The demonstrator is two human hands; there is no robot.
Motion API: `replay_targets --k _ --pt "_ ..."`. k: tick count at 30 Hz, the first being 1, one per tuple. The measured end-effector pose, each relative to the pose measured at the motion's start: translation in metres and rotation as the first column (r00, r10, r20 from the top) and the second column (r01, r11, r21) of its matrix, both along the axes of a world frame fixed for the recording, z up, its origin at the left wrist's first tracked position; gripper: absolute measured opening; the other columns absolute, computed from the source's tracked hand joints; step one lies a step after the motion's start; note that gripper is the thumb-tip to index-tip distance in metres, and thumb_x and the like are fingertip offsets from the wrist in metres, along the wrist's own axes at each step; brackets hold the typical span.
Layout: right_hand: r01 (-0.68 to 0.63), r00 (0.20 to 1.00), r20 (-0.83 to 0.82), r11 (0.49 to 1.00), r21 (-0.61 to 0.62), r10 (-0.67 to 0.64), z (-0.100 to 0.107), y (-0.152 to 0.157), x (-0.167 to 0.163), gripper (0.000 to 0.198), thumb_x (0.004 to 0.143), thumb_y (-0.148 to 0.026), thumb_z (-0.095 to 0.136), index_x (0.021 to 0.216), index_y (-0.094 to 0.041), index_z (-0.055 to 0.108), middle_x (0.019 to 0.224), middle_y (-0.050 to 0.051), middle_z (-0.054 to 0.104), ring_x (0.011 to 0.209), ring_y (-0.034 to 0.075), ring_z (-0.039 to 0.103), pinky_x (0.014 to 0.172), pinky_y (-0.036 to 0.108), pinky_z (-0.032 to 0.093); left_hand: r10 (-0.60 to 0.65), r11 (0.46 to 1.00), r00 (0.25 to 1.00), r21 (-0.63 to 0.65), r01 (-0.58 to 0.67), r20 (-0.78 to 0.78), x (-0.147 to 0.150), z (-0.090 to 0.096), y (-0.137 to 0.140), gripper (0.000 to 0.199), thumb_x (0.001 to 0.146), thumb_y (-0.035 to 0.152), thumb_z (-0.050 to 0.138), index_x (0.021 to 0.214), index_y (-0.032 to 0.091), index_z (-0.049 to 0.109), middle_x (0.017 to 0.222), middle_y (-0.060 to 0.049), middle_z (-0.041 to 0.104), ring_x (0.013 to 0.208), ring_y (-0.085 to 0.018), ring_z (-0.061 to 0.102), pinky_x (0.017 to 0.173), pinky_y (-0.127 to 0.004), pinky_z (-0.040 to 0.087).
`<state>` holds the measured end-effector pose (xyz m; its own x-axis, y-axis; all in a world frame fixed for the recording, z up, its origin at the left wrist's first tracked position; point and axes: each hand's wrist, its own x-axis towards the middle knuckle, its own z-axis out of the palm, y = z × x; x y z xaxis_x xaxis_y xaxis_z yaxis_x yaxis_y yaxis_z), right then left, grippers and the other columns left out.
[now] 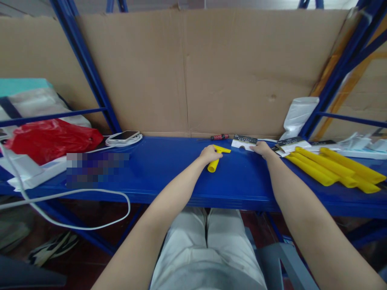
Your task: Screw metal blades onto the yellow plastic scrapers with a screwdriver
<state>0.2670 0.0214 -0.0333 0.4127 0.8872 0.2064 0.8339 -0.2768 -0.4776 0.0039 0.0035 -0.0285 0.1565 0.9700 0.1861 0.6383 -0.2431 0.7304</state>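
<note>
My left hand (209, 154) is closed around a yellow T-shaped tool (214, 165) with a round tubular handle and a flat crosspiece, held just over the blue shelf (169, 169). Farther right, my right hand (262, 149) pinches the right end of a white and black printed card (243, 141). A red-handled screwdriver (220, 137) lies behind the tool, near the cardboard. Beside my right forearm is a stack of similar printed cards (292, 144). Several yellow tubular pieces (329, 167) lie in a pile right of that arm.
A brown cardboard sheet (187, 72) walls off the back between blue metal posts. On the left are a phone (127, 136) on a coiled white cable, a red plastic bag (56, 139) and a white power strip (39, 175). A clear plastic bag (298, 117) leans at the right post.
</note>
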Motion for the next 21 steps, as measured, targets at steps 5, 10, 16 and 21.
replay_targets --k 5,10,16,21 --pt "-0.056 0.989 0.137 0.998 0.015 0.054 0.009 -0.003 -0.005 0.026 0.081 -0.018 0.061 0.102 -0.007 0.072 0.101 0.019 0.072 0.1 0.029 0.067 0.082 0.03 0.051 -0.002 0.997 1.0 -0.078 0.0 -0.021 -0.001 0.002 0.002 0.015 0.058 0.023 0.076 0.055 0.019 0.061 0.062 -0.004 0.066 0.076 -0.024 0.067 0.063 -0.027 0.047" --pt "-0.144 0.976 0.182 0.98 0.138 0.117 0.018 -0.003 -0.016 0.032 0.083 -0.012 0.053 0.111 -0.008 0.068 0.114 0.022 0.069 0.111 0.032 0.063 0.094 0.037 0.048 0.017 0.992 0.98 -0.123 0.008 0.2 -0.002 0.004 0.002 0.013 0.063 0.014 0.071 0.057 0.017 0.06 0.053 0.0 0.057 0.058 -0.016 0.059 0.055 -0.025 0.042" --pt "-0.203 0.979 0.06 0.921 0.332 0.194 0.02 0.001 -0.019 0.026 0.084 -0.017 0.054 0.107 -0.012 0.067 0.101 0.015 0.071 0.1 0.027 0.066 0.089 0.037 0.051 0.145 0.985 0.798 -0.158 -0.063 0.585 -0.001 0.014 -0.002 0.023 0.069 0.007 0.071 0.061 0.018 0.052 0.052 0.004 0.053 0.05 -0.01 0.051 0.052 -0.021 0.041" --pt "-0.244 0.942 -0.132 0.901 0.359 0.308 0.023 0.002 -0.028 0.019 0.084 -0.014 0.055 0.099 -0.011 0.065 0.084 0.01 0.07 0.075 0.02 0.066 0.072 0.034 0.056 0.307 0.95 0.559 -0.286 -0.127 0.77 -0.008 0.019 0.006 0.02 0.083 0.017 0.065 0.066 0.016 0.053 0.053 0.003 0.052 0.047 -0.008 0.05 0.049 -0.019 0.042"
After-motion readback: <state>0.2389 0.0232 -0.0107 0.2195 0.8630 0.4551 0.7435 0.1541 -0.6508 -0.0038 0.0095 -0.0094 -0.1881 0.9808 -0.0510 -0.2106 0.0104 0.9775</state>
